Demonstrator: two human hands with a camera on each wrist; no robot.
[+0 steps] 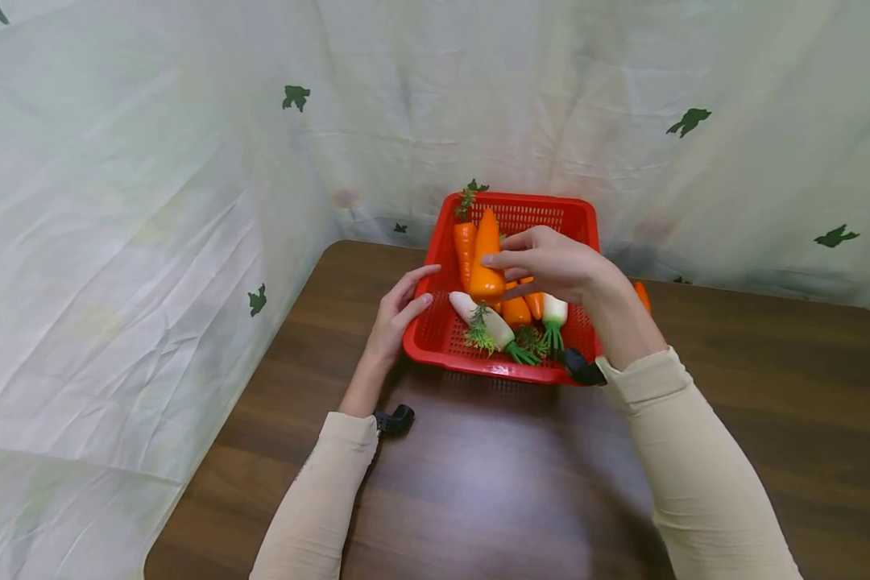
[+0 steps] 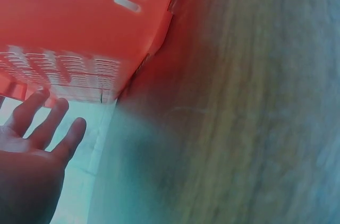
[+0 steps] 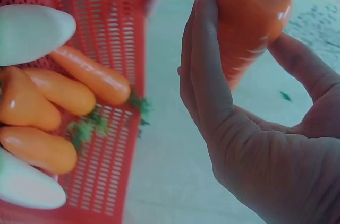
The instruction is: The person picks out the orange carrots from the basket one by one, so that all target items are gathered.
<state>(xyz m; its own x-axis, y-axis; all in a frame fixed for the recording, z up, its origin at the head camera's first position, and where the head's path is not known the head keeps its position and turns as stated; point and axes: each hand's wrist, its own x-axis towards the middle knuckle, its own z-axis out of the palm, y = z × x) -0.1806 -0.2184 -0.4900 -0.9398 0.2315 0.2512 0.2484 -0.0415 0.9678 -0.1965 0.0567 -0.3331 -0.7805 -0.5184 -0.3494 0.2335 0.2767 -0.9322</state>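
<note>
My right hand (image 1: 554,262) pinches an orange toy carrot (image 1: 487,266) between thumb and fingers, over a red plastic basket (image 1: 500,370). In the right wrist view the carrot (image 3: 252,11) has its thick end up and its tapered end down, partly hidden behind the fingers. My left hand (image 1: 399,310) is at the basket's left side, with straight, spread fingers right at the rim; the left wrist view shows them beside the slotted wall (image 2: 58,70). Inside the basket lie another carrot (image 1: 464,250), several more orange carrots (image 3: 95,75), a white radish (image 1: 471,308) and a second white radish (image 1: 554,311).
The basket stands near the back of a dark wooden table (image 1: 478,467). An orange piece (image 1: 643,296) shows beyond the right wrist, mostly hidden by the arm. A pale cloth with green leaf shapes (image 1: 515,105) hangs behind and to the left.
</note>
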